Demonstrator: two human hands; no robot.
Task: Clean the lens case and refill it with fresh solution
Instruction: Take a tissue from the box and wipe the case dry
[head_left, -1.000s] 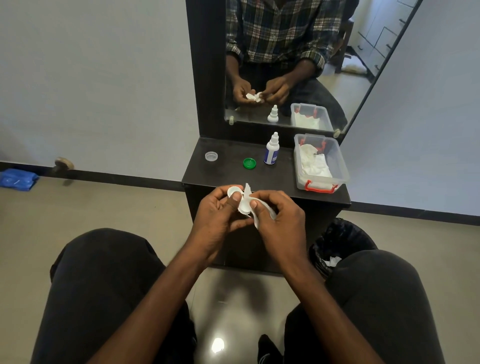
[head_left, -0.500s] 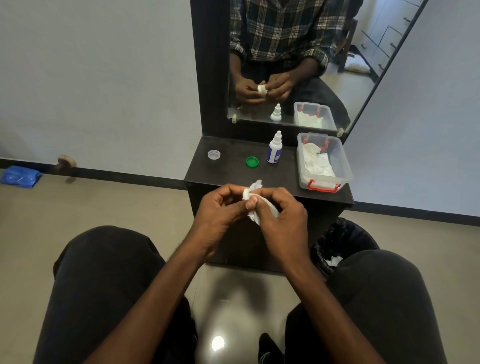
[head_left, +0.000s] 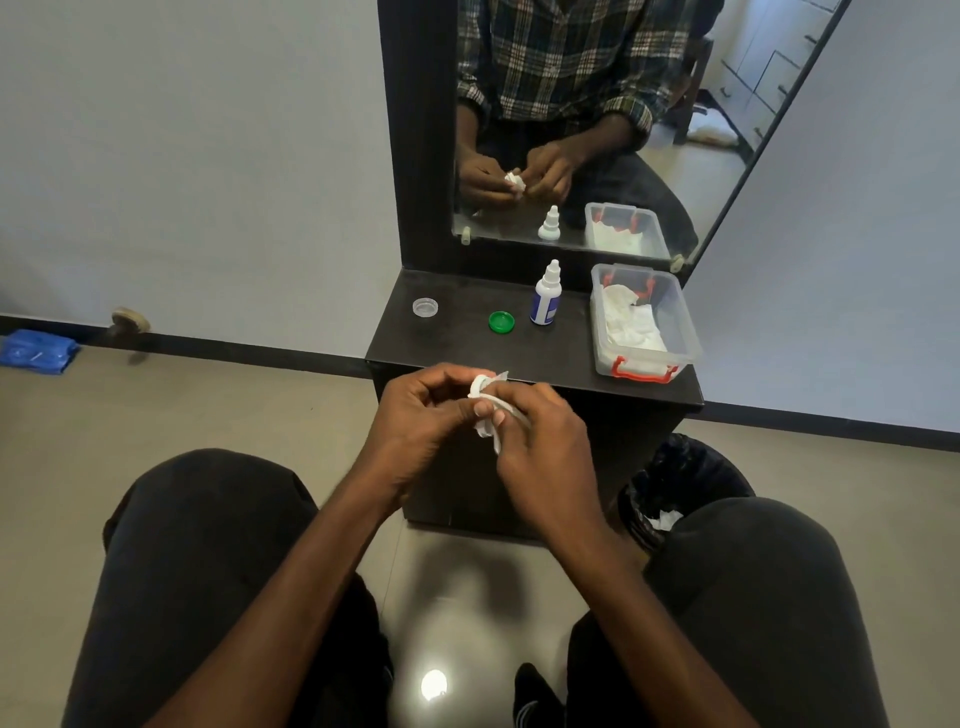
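Both hands meet just in front of the dark dresser shelf. My left hand curls around the white lens case, of which only a small edge shows between the fingers. My right hand pinches a white tissue that is wrapped over the case. On the shelf stand a white solution bottle with a blue label, a green cap and a clear cap, all lying apart from the hands.
A clear plastic box with red clips holds white tissues at the shelf's right end. A mirror rises behind the shelf. A black-lined bin sits on the floor by my right knee. A blue packet lies far left.
The lens case was partly exposed a second ago; now the tissue and fingers cover most of it. Both hands have stayed close together and turned slightly around the case.
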